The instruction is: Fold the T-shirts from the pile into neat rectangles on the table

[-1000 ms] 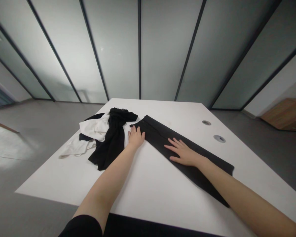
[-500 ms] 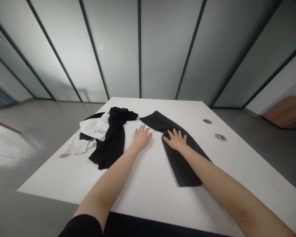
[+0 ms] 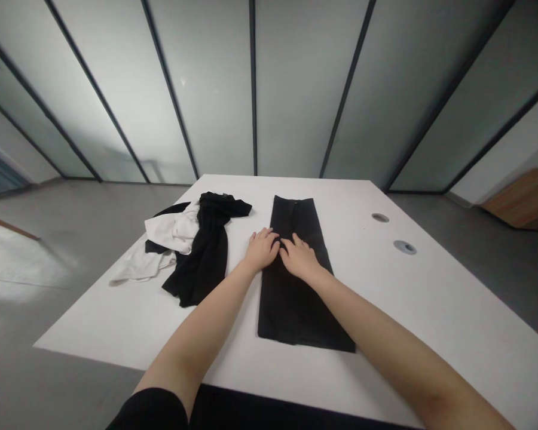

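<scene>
A pair of black pants [image 3: 302, 310] lies flat in front of me, its waistband toward the far edge and its hem toward me. On its left side rests my left hand [image 3: 262, 248], fingers extended against the cloth. My right hand [image 3: 298, 257] lies palm-down on the middle of the pants, thumb close to my left thumb. Neither hand shows a grip on the fabric. The cloth under both palms is hidden.
The white table [image 3: 385, 322] carries a heap at left: a black garment [image 3: 210, 251] beside crumpled white clothing [image 3: 174, 233]. Two round cable grommets [image 3: 405, 246] sit in the tabletop at right. A frosted glass wall [image 3: 296, 89] stands behind the table.
The pants were bent at an angle and now lie straight and wider. My right hand has moved left, and both hands have come together on the pants; my left was on the bare tabletop.
</scene>
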Available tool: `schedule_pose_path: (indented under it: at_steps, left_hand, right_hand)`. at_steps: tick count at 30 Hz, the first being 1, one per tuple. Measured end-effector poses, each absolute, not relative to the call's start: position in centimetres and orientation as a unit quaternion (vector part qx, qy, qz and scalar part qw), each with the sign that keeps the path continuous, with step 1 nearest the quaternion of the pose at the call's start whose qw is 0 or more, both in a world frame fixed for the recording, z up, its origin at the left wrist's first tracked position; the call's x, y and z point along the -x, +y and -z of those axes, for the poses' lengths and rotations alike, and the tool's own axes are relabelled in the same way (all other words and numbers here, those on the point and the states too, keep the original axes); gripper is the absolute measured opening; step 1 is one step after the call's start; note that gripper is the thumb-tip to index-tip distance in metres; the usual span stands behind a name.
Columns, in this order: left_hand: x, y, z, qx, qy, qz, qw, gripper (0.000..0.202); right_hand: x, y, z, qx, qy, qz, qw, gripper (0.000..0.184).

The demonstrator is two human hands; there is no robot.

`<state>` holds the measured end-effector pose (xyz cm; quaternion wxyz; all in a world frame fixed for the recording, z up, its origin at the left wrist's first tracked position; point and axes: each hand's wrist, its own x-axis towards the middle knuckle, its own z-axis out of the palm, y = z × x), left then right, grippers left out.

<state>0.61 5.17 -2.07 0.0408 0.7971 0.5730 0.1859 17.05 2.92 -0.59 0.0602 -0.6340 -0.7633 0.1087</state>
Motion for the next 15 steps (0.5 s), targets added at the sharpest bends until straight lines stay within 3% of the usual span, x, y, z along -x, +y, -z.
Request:
schedule_pose_path:
  at_steps: [8,15]
  left_hand:
    - [-0.7,5.5,3.0,-0.83,0.538,-0.127,0.071,0.047]
    - [-1.1,5.1,2.6,-0.826,0.545,-0.131,0.058,0.046]
  right_hand:
    - [-18.4,-0.6,3.3,0.608,-0.789,-0.094,0.013,0.077]
    - [-19.0,5.1,3.1,0.613,-0.786,-0.075,0.009,0.075]
